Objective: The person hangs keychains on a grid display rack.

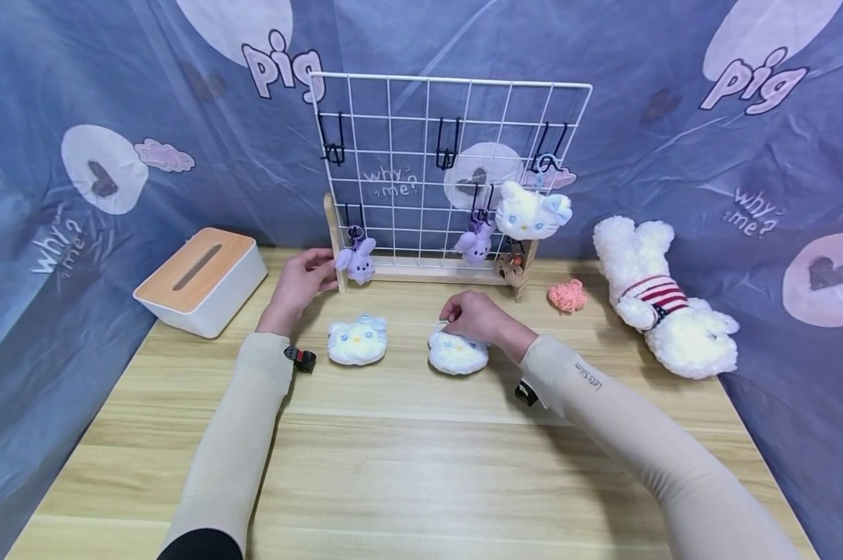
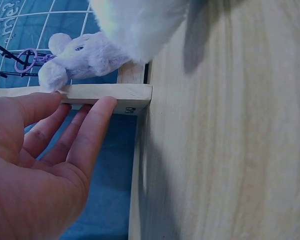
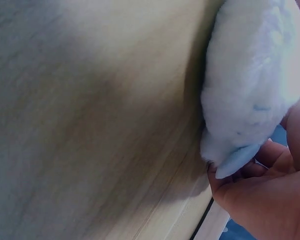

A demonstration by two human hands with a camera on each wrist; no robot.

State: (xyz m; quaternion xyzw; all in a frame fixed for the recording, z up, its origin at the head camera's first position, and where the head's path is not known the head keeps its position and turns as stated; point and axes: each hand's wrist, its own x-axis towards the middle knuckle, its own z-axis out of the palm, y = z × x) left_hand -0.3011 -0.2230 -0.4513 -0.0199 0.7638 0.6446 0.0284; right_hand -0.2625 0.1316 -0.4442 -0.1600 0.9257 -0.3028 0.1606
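Observation:
My left hand [image 1: 299,284] is at the rack's left wooden post [image 2: 105,93], thumb on one side and fingers on the other, pinching it. A purple bunny plush keychain [image 1: 356,261] hangs just right of that hand. In the head view my right hand [image 1: 479,317] pinches the upper edge of a white cat plush keychain [image 1: 458,355] with blue eyes, low over the table. The right wrist view has the fingers around its pale blue bow [image 3: 238,161]; the fingertips are partly hidden. A matching cat plush [image 1: 357,341] lies face up between the hands.
Black hooks [image 1: 447,148] sit on the white grid rack [image 1: 407,167]. Another cat plush [image 1: 532,214], a purple bunny [image 1: 476,241] and a brown plush [image 1: 509,269] hang on its right. A tissue box [image 1: 232,284] stands left; pink yarn [image 1: 567,296] and a large white plush [image 1: 687,342] lie right.

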